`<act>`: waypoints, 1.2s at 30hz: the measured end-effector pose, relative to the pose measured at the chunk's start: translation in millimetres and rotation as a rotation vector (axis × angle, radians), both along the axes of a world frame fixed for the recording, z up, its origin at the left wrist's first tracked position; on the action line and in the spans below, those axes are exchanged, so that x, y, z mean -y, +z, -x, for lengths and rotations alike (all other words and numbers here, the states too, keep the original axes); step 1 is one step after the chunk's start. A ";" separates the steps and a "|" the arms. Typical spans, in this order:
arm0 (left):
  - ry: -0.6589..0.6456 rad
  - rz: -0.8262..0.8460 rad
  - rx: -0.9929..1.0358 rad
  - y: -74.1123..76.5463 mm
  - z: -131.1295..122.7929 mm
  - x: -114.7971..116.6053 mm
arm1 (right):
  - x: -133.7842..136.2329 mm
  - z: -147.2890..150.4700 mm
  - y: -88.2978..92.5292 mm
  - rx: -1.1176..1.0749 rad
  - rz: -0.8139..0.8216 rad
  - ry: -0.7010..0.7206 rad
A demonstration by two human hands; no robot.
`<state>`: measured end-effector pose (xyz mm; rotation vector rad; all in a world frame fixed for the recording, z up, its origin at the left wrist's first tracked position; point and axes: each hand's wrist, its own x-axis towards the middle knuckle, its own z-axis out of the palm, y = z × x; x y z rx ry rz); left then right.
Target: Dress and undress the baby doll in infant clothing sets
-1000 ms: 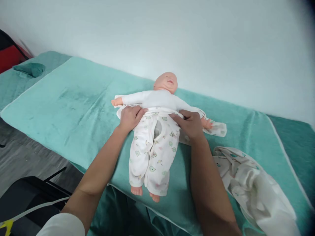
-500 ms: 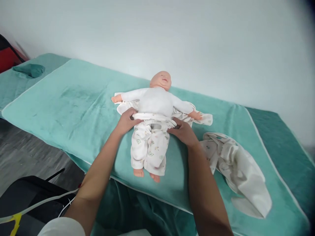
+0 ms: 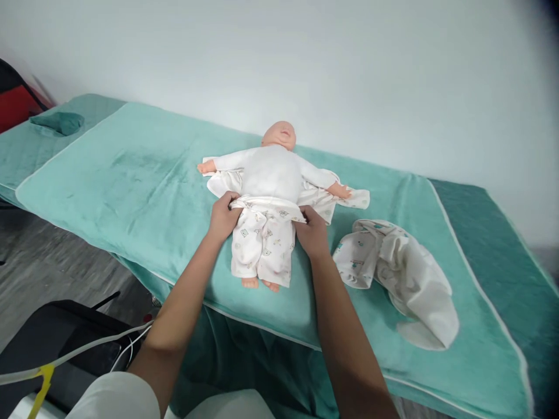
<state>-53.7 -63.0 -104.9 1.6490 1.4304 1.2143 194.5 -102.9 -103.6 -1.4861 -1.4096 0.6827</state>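
Printed baby trousers (image 3: 246, 244) lay over the legs of a baby doll (image 3: 271, 171), the waistband gathered in a fold below its belly, the toes showing past the cuffs. The left grip (image 3: 223, 218) pinched the waistband at one side, the right grip (image 3: 313, 230) at the other. On its back, the doll rested on a massage bed (image 3: 21, 160), feet towards the white-piped near edge, head close to the wall (image 3: 305, 64). A broad stretch of green cover (image 3: 126, 174) ran left to the face hole (image 3: 58, 123); to the right, room was tighter, a crumpled white cloth (image 3: 419, 279) lying just beyond the right forearm (image 3: 338, 302). A printed shirt (image 3: 321, 201) was spread beneath the doll's outstretched arms. Lower left, on the grey floor (image 3: 74, 256), stood a black chair (image 3: 39, 343), a pale cable (image 3: 87, 351) crossing before it to the left forearm (image 3: 174, 320).
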 end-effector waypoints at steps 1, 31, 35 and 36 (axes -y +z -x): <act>-0.043 0.031 0.022 0.9 3.4 4.5 | 2.7 -2.8 -0.5 -0.025 0.024 0.058; -0.459 0.084 -0.094 15.7 40.3 55.6 | 60.0 7.3 -1.3 0.111 0.073 0.282; -0.432 -0.017 -0.173 16.4 38.7 61.9 | 69.2 8.0 1.7 0.133 0.064 0.299; -0.404 -0.047 -0.185 13.5 36.6 63.7 | 71.5 9.7 0.2 0.142 0.042 0.282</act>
